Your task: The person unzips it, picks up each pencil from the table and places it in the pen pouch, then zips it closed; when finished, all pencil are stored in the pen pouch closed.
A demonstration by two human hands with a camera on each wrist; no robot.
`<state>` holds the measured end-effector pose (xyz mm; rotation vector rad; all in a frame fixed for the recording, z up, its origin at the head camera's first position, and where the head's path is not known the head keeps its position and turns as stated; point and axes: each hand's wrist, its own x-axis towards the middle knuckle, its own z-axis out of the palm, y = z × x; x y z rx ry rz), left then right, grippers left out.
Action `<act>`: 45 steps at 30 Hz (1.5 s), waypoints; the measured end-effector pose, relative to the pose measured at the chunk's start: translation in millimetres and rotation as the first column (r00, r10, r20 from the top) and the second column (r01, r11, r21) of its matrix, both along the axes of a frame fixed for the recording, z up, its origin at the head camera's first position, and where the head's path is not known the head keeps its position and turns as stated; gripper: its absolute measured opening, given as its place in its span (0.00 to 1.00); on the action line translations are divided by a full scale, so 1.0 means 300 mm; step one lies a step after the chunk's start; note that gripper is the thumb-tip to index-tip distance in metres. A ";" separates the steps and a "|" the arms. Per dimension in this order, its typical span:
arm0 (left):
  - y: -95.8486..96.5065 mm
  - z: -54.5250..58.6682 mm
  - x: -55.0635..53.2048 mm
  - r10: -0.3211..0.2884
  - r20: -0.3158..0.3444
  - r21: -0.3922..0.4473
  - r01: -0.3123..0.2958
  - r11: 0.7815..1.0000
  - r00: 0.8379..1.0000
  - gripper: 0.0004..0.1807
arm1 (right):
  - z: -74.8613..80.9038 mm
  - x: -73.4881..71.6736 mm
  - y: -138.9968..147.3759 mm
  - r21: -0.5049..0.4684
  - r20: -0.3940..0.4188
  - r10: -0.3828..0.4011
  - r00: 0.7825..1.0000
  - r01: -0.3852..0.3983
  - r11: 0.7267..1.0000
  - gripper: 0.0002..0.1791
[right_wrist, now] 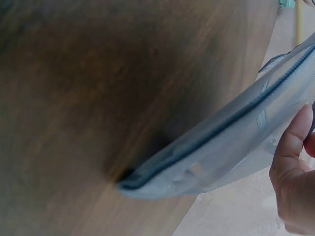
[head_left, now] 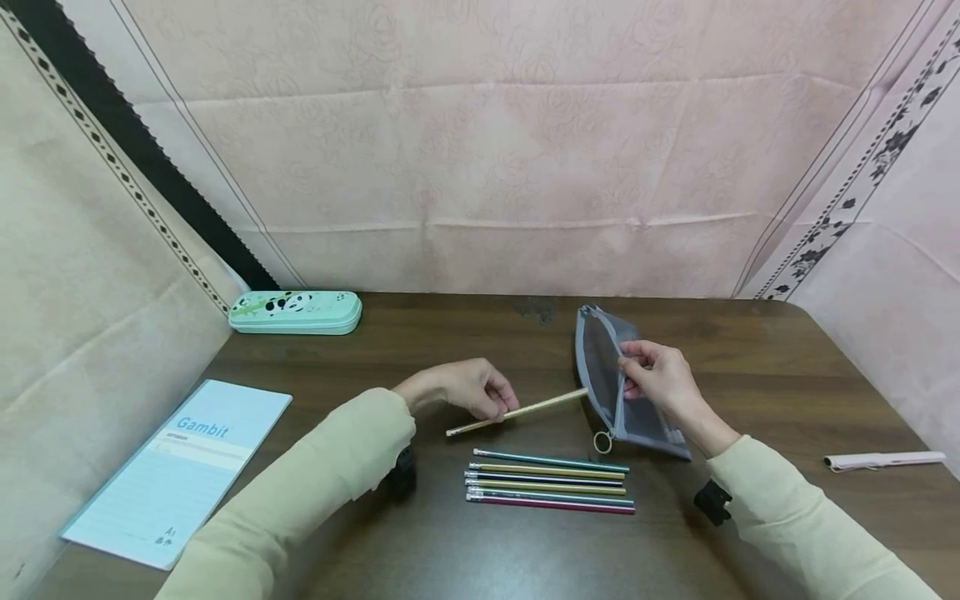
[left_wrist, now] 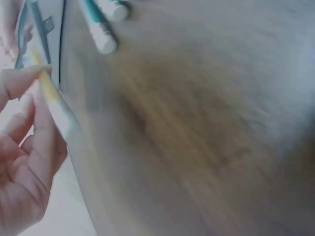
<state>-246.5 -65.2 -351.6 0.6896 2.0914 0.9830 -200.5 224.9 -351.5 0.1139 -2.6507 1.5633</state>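
Observation:
My left hand [head_left: 480,390] pinches a yellow pencil [head_left: 540,406] between thumb and fingers, near its eraser end. The far end of that pencil meets the open mouth of a grey-blue mesh zipper pouch [head_left: 648,425]. With thumb and fingers, my right hand [head_left: 663,379] grips the pouch by its zipper edge, holding the mouth apart. A pale ring [head_left: 602,442] hangs at the zipper's near end. In the left wrist view the yellow pencil [left_wrist: 55,105] shows its eraser end toward the camera. The right wrist view has the pouch [right_wrist: 216,157] stretching away from my fingers.
Several pencils [head_left: 551,482] lie in a row in front of the pouch. A mint pencil case [head_left: 296,313] with pandas stands at the back left, a light blue notebook [head_left: 180,471] at the left. A white pen [head_left: 885,460] lies at the right edge. Patterned cloth [head_left: 480,167] hangs behind.

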 end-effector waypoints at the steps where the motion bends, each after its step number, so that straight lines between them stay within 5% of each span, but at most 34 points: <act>1: 0.005 0.002 -0.007 0.026 0.046 0.029 -0.027 0.999 0.999 0.10 | 0.000 0.000 -0.001 -0.001 0.001 0.001 1.000 -0.001 1.000 0.21; 4: 0.042 -0.004 -0.021 0.111 0.199 0.119 -0.137 0.983 0.974 0.13 | -0.001 0.001 -0.003 -0.011 0.010 0.002 1.000 -0.001 1.000 0.20; 9: 0.147 -0.032 -0.031 0.212 0.447 0.235 -0.343 0.910 0.869 0.17 | -0.008 0.001 -0.010 -0.025 0.019 0.007 1.000 -0.006 1.000 0.20; 14: 0.249 -0.048 -0.031 0.298 0.539 0.267 -0.496 0.827 0.787 0.19 | -0.010 0.001 -0.019 -0.028 0.027 0.010 1.000 -0.009 1.000 0.20; 17: 0.304 -0.048 -0.025 0.340 0.551 0.273 -0.550 0.789 0.762 0.19 | -0.008 0.001 -0.023 -0.024 0.032 0.012 0.999 -0.011 1.000 0.20; 26: 0.419 -0.048 -0.008 0.451 0.511 0.294 -0.641 0.708 0.732 0.21 | 0.001 0.002 -0.023 -0.020 0.042 0.033 0.999 -0.032 0.999 0.20; 31: 0.445 -0.051 0.008 0.471 0.491 0.305 -0.651 0.695 0.733 0.21 | -0.005 0.002 -0.021 -0.035 0.035 0.037 0.999 -0.035 0.999 0.19; 36: 0.424 -0.034 0.018 0.433 0.484 0.324 -0.615 0.719 0.761 0.22 | -0.006 0.001 -0.019 -0.034 0.028 0.027 0.999 -0.026 0.999 0.19; 40: 0.365 -0.019 0.021 0.351 0.470 0.317 -0.526 0.789 0.810 0.21 | -0.001 0.002 -0.016 -0.012 0.015 0.022 1.000 -0.021 1.000 0.19; 45: 0.264 -0.016 0.030 0.208 0.407 0.259 -0.330 0.908 0.890 0.19 | 0.005 0.005 -0.013 0.001 0.007 0.013 1.000 -0.013 1.000 0.20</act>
